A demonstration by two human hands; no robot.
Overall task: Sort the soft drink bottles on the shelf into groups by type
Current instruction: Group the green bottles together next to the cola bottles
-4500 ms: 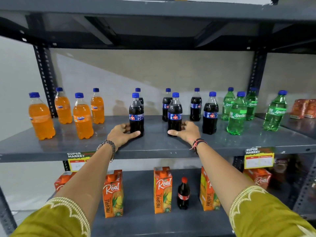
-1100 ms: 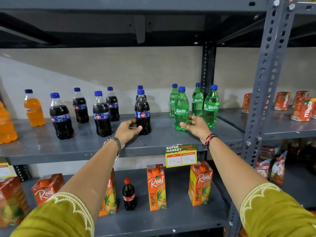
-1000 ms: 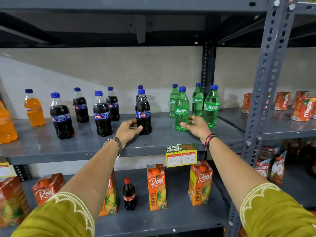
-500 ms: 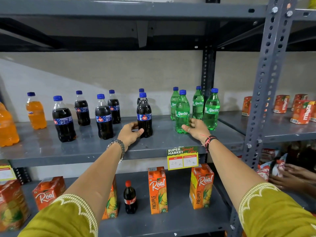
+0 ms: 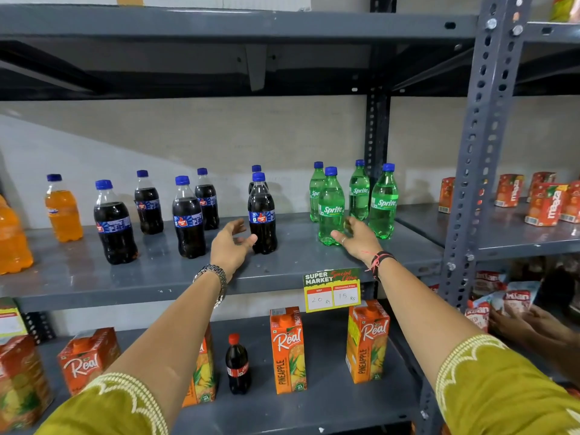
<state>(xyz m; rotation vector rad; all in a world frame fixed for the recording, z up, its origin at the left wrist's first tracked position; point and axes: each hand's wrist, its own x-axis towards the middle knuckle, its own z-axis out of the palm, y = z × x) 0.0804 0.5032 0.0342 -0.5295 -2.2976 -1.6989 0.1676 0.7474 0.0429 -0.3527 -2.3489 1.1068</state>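
On the grey middle shelf [image 5: 282, 271] stand three groups. Orange bottles [image 5: 62, 211] are at the far left, several dark cola bottles [image 5: 187, 219] stand in the middle, and several green Sprite bottles [image 5: 383, 205] are on the right. My left hand [image 5: 229, 243] is open, its thumb just beside the base of the nearest cola bottle [image 5: 262, 215]. My right hand [image 5: 357, 238] is open with spread fingers, close beside the base of the front Sprite bottle [image 5: 331, 208]. Neither hand grips a bottle.
A yellow price tag [image 5: 332, 291] hangs on the shelf edge. The lower shelf holds Real juice cartons [image 5: 288, 350] and a small red-capped cola bottle [image 5: 237, 365]. A grey upright post [image 5: 470, 171] stands right, with mango drink cartons [image 5: 544, 202] beyond. Another person's hands [image 5: 530, 328] reach in at lower right.
Both hands have opened and drawn slightly back from the cola bottle and the front Sprite bottle they were touching. Another person's hands came into view at lower right.
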